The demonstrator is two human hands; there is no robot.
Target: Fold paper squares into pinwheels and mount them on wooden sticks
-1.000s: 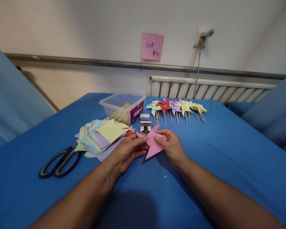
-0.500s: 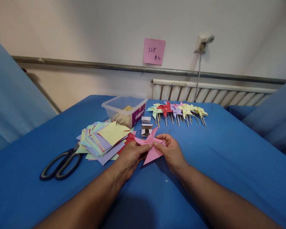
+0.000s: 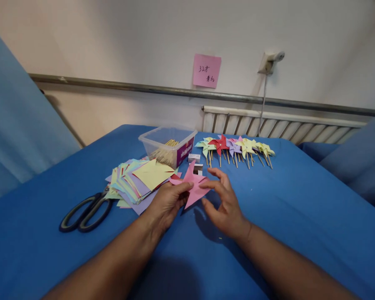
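Observation:
A pink paper pinwheel [image 3: 194,191], its points folded in to the middle, is pinched in my left hand [image 3: 170,202], thumb on its centre. My right hand [image 3: 225,204] is at the pinwheel's right side with thumb and fingers apart; a fingertip is close to a folded blade, and I cannot tell if it touches. Just behind the pinwheel stands a small open box [image 3: 198,168], partly covered by the paper. Left of my left hand lies a pile of coloured paper squares [image 3: 153,174], yellow on top, some with slits cut in.
Black-handled scissors [image 3: 86,212] lie left of the paper pile. Behind it stands a clear plastic box [image 3: 167,139] of wooden sticks, with a small closed box [image 3: 194,158] beside it. Finished pinwheels [image 3: 220,145] on sticks lie in a row at the back of the blue-covered table [image 3: 287,200].
My right thumb has come off the pinwheel's centre and the right hand has opened. The left hand keeps its hold, with the pinwheel shifted slightly left. The view has turned a little.

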